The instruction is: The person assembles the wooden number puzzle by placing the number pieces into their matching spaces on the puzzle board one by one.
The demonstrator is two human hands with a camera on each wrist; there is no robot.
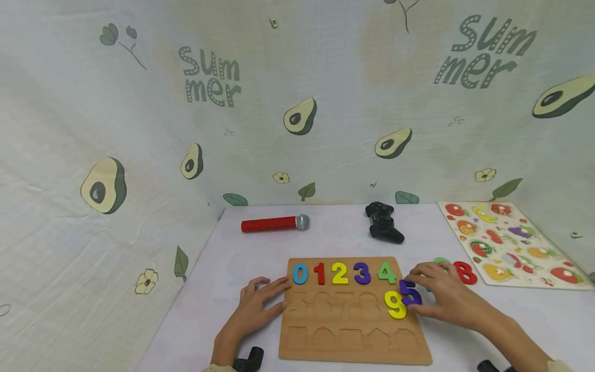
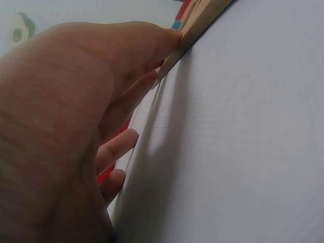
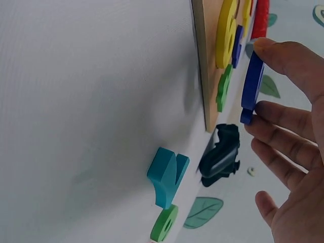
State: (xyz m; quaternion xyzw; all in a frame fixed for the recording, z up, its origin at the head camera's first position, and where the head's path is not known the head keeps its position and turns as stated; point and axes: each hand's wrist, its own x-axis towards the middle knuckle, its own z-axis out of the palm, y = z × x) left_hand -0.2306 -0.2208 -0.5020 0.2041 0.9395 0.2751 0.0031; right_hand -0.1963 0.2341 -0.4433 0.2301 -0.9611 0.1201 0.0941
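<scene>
My right hand (image 1: 446, 292) pinches a dark blue number 5 piece (image 1: 409, 292) between thumb and fingers, above the right edge of a wooden number board (image 1: 325, 343). In the right wrist view the 5 (image 3: 251, 86) is raised clear of the board. A yellow number 9 piece (image 1: 402, 306) lies on the board beside it, overlapping the recesses at the middle row's right end. Pieces 0 to 4 line the top row, including the green 4 (image 1: 387, 274). My left hand (image 1: 255, 305) touches the board's left edge with its thumb and fingertips, fingers loosely extended.
Right of the board lie a red 8 (image 1: 465, 273), a teal piece (image 3: 164, 174) and a green piece (image 3: 164, 224), partly hidden by my hand in the head view. Behind are a red microphone (image 1: 269, 224), a black game controller (image 1: 383, 223) and a fruit picture board (image 1: 506, 248).
</scene>
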